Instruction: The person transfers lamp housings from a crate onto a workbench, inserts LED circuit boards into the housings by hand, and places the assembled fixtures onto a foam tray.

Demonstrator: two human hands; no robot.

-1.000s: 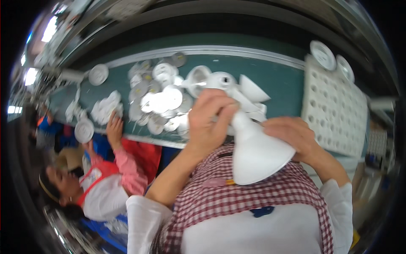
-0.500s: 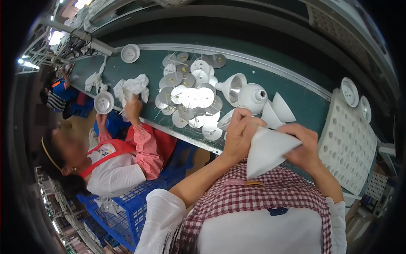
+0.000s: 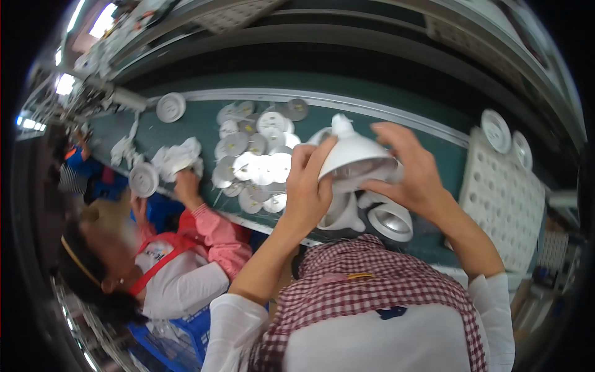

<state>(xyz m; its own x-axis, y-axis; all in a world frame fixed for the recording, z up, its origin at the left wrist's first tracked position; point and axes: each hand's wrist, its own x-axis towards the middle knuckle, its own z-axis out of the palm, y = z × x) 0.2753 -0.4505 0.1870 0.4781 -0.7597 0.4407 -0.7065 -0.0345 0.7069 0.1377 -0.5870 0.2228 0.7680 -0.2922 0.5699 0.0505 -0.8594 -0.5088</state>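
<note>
A white bell-shaped lamp housing (image 3: pixel 356 155) is held up over the near table edge, its narrow neck upward and its wide mouth toward me. My left hand (image 3: pixel 308 189) grips its left side, fingers closed at the rim. Round its right side curls my right hand (image 3: pixel 412 170), the thumb at the mouth and the index finger raised near the neck; motion blurs it a little. Below and behind lie more white housings, among them one with a silvery inside (image 3: pixel 392 222). To the left spreads a pile of round silvery and white discs (image 3: pixel 251 144) with thin wires.
A white perforated board (image 3: pixel 499 198) leans at the right, with white round caps (image 3: pixel 496 130) by its top. On my left a co-worker in a red apron (image 3: pixel 176 248) holds a white round cap (image 3: pixel 144 180) and touches a white cloth (image 3: pixel 178 158). A blue crate (image 3: pixel 180 341) stands below.
The lamp housing in my hands, tilted with its outer side toward me before, now shows its neck up and mouth toward me. My hands are farther out over the table. The view has shifted.
</note>
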